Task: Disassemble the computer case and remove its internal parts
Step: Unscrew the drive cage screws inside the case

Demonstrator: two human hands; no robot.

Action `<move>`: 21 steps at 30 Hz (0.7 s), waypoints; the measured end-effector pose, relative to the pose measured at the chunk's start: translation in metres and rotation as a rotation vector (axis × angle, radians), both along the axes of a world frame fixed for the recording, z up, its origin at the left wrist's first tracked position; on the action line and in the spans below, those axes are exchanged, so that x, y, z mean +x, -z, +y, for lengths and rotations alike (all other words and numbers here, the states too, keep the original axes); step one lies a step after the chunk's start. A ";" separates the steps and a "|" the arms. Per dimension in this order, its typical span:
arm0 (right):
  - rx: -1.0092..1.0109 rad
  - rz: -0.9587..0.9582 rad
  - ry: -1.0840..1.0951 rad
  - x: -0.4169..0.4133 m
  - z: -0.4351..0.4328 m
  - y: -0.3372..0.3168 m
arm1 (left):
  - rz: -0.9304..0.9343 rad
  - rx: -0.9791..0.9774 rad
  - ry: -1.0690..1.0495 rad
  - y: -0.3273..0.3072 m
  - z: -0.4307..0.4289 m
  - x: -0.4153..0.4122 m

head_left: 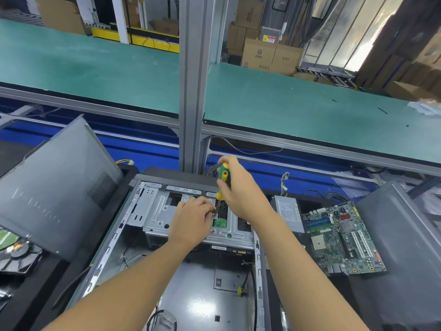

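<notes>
The computer case (186, 295) is laid open on its side at the near edge of the dark bench (307, 295). Its shiny floor is mostly bare, and only a few loose cables (250, 278) are seen there. So a lot of the job looks done already.

A little further in, a metal drive cage (155, 218) is still fixed at the far end of the case. The left hand (191, 223) is rested on top of it. Its fingertips are pinched round the thin shaft of the screwdriver (223, 174), right by a screw (215, 215). The green and yellow handle is gripped from above by the right hand (241, 194), with the fingers curled round it. The tool is held almost straight up, with its tip on the screw. A small green board (220, 222) is seen just under that spot.

The step in hand looks like the screw of the cage being undone. Next, the handle probably needs to be turned while it is pushed down, so the tip is not let slip. Then the screw can be picked out.

Toward the right edge of the bench, a motherboard (343, 237) and a power supply (287, 211) are laid out beside the case. Toward the left edge, a grey side panel (55, 187) is propped up.

Further back, a long green table (286, 111) is seen, and cardboard boxes (269, 53) are stacked behind it.
</notes>
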State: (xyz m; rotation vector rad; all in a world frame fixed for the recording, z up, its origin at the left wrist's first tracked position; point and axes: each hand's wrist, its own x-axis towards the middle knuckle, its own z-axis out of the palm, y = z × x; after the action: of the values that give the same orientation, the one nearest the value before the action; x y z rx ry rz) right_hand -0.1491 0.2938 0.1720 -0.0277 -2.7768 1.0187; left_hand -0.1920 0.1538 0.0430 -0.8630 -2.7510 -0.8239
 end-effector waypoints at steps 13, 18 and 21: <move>0.077 0.461 0.199 -0.002 -0.029 0.022 | 0.012 -0.027 -0.015 0.002 0.001 0.000; -0.104 0.178 0.088 0.000 -0.016 0.014 | 0.006 -0.018 -0.003 0.000 0.001 0.001; -0.230 0.108 0.051 0.003 -0.009 0.009 | 0.023 -0.009 -0.008 0.000 0.001 0.001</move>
State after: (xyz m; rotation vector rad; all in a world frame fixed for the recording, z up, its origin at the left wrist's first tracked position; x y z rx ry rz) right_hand -0.1463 0.2846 0.1633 -0.0715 -2.5373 1.2807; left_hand -0.1912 0.1549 0.0425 -0.8569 -2.7389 -0.7959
